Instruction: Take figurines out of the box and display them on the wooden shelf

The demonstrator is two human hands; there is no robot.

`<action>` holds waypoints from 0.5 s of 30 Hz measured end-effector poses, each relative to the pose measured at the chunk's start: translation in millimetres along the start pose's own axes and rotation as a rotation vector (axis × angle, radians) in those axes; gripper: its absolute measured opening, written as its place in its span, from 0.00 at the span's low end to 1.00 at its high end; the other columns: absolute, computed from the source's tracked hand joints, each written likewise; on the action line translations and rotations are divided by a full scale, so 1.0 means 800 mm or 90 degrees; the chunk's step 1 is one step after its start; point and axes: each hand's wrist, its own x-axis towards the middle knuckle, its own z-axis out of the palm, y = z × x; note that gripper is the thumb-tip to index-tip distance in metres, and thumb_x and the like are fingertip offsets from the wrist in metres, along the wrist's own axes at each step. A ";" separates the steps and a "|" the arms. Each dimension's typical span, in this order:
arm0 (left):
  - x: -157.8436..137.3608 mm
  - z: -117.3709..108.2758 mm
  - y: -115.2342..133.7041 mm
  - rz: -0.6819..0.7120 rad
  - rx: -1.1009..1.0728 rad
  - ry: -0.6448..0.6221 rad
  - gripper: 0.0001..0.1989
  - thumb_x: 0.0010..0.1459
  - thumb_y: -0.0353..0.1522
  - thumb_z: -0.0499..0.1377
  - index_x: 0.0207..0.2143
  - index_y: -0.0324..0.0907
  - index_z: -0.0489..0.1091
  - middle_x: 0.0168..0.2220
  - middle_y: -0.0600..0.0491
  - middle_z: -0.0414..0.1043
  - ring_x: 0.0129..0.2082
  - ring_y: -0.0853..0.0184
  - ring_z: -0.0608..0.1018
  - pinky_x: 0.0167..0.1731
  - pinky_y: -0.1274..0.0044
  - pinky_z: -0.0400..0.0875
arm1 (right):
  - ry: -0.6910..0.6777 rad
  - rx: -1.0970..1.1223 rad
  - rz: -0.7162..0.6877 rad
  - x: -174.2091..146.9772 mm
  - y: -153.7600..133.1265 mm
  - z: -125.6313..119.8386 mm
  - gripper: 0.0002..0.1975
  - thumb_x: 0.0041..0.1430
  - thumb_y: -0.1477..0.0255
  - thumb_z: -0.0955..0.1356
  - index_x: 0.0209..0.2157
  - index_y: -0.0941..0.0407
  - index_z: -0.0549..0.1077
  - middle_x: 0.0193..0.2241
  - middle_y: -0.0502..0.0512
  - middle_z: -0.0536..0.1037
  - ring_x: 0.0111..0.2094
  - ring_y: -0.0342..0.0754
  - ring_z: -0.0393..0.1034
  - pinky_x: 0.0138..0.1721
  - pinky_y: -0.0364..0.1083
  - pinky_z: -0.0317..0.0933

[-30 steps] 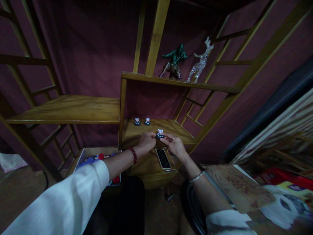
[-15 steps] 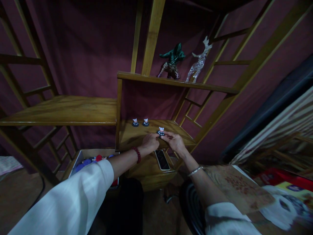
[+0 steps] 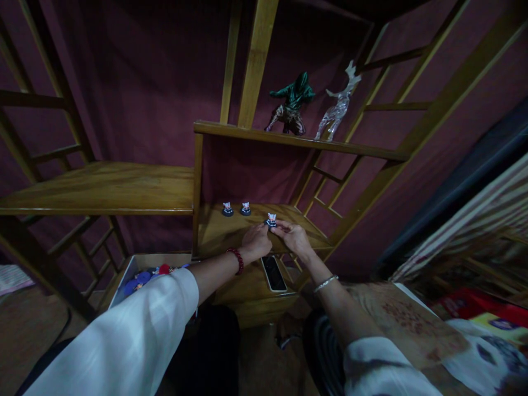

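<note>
A small white-headed figurine (image 3: 271, 218) on a dark base stands upright at the middle of the low wooden shelf (image 3: 218, 234). My right hand (image 3: 293, 237) pinches its base from the right with thumb and fingers. From the left, my left hand (image 3: 256, 240) touches the same base with its fingers, the rest of them curled. Two matching figurines, one at the left (image 3: 227, 209) and one beside it (image 3: 246, 208), stand further back on that shelf. The fingertips are partly hidden behind the hands.
Below the shelf lies a smartphone (image 3: 274, 274). A box (image 3: 128, 275) of colourful small items stands at lower left. On the upper shelf are a green hooded figure (image 3: 295, 102) and a clear deer statuette (image 3: 338, 104). Slatted wooden side frames (image 3: 330, 192) bound the right.
Both hands stay at the figurine, which keeps nearly the same place on the shelf. The view has shifted slightly.
</note>
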 end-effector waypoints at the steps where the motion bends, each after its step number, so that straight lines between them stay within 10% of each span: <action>1: 0.003 0.002 -0.001 0.001 0.008 0.000 0.20 0.50 0.24 0.47 0.47 0.38 0.63 0.49 0.48 0.66 0.49 0.67 0.67 0.50 0.78 0.58 | 0.005 0.003 -0.003 0.003 0.001 0.000 0.18 0.40 0.64 0.70 0.35 0.58 0.75 0.24 0.51 0.76 0.24 0.43 0.67 0.30 0.43 0.62; 15: 0.030 0.010 -0.001 -0.028 0.005 -0.016 0.26 0.50 0.25 0.48 0.54 0.32 0.57 0.56 0.43 0.57 0.56 0.63 0.59 0.54 0.75 0.53 | -0.023 0.001 -0.001 0.037 0.012 0.004 0.17 0.41 0.66 0.70 0.35 0.59 0.75 0.28 0.54 0.78 0.27 0.46 0.70 0.34 0.46 0.64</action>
